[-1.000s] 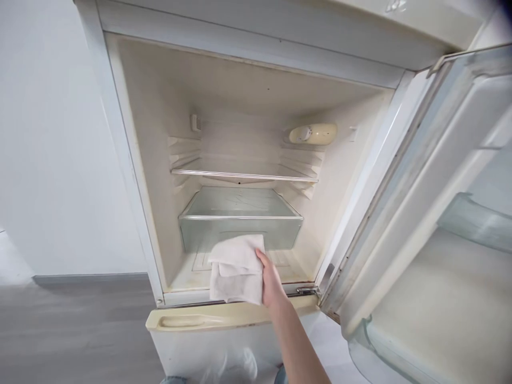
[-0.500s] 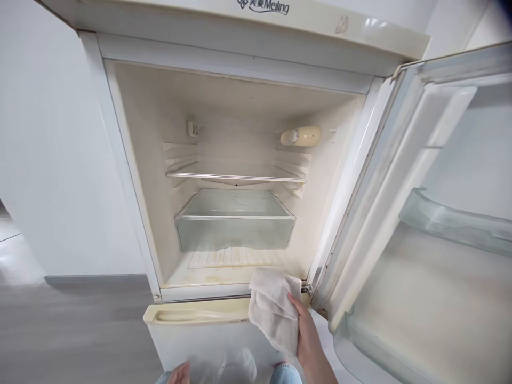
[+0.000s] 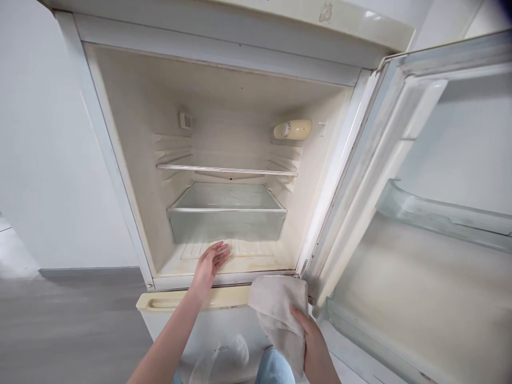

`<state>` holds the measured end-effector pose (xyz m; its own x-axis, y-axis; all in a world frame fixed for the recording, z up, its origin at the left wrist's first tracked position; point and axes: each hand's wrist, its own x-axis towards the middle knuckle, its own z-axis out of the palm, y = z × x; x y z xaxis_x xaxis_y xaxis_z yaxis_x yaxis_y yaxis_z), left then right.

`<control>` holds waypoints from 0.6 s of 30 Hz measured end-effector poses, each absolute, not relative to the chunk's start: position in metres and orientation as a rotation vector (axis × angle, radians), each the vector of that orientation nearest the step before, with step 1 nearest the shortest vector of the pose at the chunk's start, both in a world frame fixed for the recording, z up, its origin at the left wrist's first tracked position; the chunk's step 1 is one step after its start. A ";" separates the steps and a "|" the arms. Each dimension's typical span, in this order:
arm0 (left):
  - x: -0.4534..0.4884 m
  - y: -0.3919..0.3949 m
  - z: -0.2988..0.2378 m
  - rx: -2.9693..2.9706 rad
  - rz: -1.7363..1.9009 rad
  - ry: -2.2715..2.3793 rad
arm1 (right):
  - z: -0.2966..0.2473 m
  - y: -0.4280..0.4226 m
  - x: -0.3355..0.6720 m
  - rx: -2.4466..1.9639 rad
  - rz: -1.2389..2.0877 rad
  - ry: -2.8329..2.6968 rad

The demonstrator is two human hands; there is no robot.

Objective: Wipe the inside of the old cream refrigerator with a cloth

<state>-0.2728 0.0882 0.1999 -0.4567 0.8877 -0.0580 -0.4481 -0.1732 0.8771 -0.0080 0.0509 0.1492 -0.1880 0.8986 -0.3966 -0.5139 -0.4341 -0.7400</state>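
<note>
My left hand (image 3: 210,265) reaches into the open refrigerator compartment (image 3: 228,101), fingers apart and holding nothing. It sits just above or on the ribbed liner (image 3: 228,249) of the compartment floor, though I cannot tell whether it touches. My right hand (image 3: 314,344) grips a folded beige cloth (image 3: 277,309) below the compartment's lower right corner, near the door hinge. A transparent crisper drawer (image 3: 227,224) stands behind the ribbed liner, beneath a bare shelf (image 3: 227,170).
The refrigerator door (image 3: 404,160) swings open at the right, with a transparent door shelf (image 3: 444,216). A cream handle lip (image 3: 192,300) runs below the compartment. A plastic bag (image 3: 220,360) lies low in front, near my denim-covered knee (image 3: 275,368). White wall and grey floor lie left.
My left hand has risen from the bottom of the view into the compartment. My right hand and the cloth stay near the lower right corner, and the view has shifted slightly.
</note>
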 end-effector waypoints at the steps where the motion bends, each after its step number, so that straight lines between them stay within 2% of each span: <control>1: -0.273 0.100 0.202 0.547 1.769 1.069 | 0.152 0.049 -0.007 -1.020 1.822 -0.549; 7: -0.278 0.141 0.208 0.373 1.745 0.909 | 0.159 0.041 0.001 -0.968 1.929 -0.519; 18: -0.283 0.159 0.211 0.379 1.740 0.879 | 0.155 0.037 0.020 -0.997 1.958 -0.454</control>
